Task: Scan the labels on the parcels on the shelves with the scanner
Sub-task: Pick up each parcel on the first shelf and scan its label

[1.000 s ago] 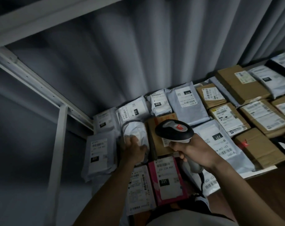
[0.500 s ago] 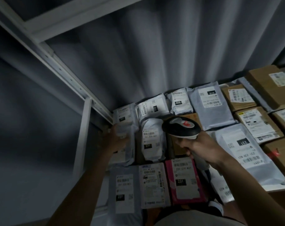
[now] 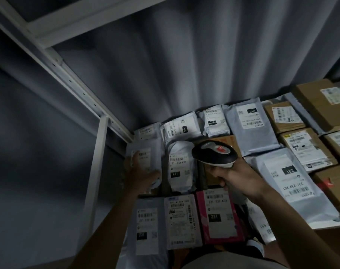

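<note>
My right hand (image 3: 235,176) grips the handle of a black and white scanner (image 3: 213,153) with a red mark on top, held above the parcels. Its head points left toward a white bag parcel (image 3: 179,167) labelled 231. My left hand (image 3: 140,174) lies with fingers spread on a grey bag parcel (image 3: 145,158) at the shelf's left end, partly covering its label. In the front row lie a grey bag (image 3: 145,226), a white parcel (image 3: 181,220) and a pink parcel (image 3: 217,216), all with labels facing up.
A white metal shelf upright (image 3: 96,162) and a slanted beam (image 3: 68,78) frame the left side. A grey curtain (image 3: 204,65) hangs behind the shelf. More grey bags (image 3: 250,129) and brown cardboard boxes (image 3: 309,150) fill the shelf to the right.
My left hand left the white bag parcel and moved left onto the grey bag at the shelf's end. The view swung left; the scanner stays in my right hand.
</note>
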